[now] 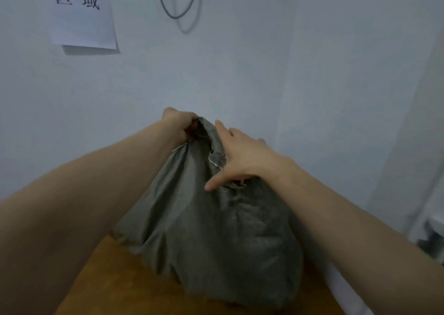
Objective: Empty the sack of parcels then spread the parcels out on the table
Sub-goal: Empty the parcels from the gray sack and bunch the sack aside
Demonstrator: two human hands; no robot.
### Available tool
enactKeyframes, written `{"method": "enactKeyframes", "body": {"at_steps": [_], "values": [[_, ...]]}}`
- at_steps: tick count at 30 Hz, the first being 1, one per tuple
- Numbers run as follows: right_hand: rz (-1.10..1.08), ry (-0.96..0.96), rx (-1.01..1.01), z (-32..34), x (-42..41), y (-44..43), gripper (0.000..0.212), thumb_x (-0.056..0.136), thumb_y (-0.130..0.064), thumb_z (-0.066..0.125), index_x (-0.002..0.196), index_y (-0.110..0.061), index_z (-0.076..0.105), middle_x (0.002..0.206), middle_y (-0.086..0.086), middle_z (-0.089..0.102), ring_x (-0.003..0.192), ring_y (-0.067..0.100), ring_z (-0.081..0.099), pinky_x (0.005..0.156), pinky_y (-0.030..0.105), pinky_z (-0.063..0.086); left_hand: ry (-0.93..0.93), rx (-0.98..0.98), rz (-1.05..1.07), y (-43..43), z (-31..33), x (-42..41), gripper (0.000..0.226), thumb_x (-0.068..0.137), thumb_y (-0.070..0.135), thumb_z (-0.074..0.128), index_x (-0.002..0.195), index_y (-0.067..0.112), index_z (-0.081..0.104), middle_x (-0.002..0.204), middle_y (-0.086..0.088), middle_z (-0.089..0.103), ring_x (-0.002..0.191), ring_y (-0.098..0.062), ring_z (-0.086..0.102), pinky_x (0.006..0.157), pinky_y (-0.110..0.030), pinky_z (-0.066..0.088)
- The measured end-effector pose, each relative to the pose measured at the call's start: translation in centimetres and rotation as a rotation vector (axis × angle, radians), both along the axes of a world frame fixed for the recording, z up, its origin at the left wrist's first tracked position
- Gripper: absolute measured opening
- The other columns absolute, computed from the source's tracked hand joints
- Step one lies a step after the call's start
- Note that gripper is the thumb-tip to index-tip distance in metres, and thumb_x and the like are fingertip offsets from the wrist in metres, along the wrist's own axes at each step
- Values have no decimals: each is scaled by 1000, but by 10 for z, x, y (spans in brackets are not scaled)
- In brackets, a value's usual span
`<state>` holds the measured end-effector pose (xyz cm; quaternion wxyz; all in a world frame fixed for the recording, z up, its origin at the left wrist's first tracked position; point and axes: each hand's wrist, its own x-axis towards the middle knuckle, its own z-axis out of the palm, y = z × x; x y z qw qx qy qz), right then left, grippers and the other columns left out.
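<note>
A grey-green woven sack (216, 237) stands bulging on the wooden table (103, 288) against the wall. My left hand (179, 122) is clenched on the sack's gathered top edge at its far left corner. My right hand (237, 156) lies on the sack's top right, fingers spread over the fabric and thumb hooked under a fold. The parcels are hidden inside the sack; none show.
A white wall rises right behind the table. A paper sign (83, 14) with printed characters hangs at the upper left, and a grey cable loop (179, 4) hangs at the top centre. Dark clutter (432, 240) sits past the table's right edge.
</note>
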<state>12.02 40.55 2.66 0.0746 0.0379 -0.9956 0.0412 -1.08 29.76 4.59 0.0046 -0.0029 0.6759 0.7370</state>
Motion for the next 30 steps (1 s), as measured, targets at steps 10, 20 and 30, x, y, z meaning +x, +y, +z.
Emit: {"method": "enactKeyframes", "body": {"at_steps": [10,20,30], "values": [[-397,214,339,-55,-57,40,89,87,-17,59,150,-7,-3,137,16,43,122,33,44,98,50,34,75,1,-145,24,2,-14,26,88,2,61,66,7,49,58,-7,48,50,-12,46,60,-38,56],[-471,273,303,-60,-112,71,24,92,-12,44,108,-19,60,113,6,54,109,26,50,89,38,33,329,-1170,-419,-57,-68,-67,127,57,61,79,151,16,8,155,-7,18,143,-28,19,117,-42,21],[-885,124,202,-70,-143,92,28,96,-26,42,122,-26,52,145,16,28,139,41,11,103,76,3,277,-1337,-291,-83,-136,-115,27,97,24,48,107,3,63,92,-10,59,80,-25,56,66,-29,40]]}}
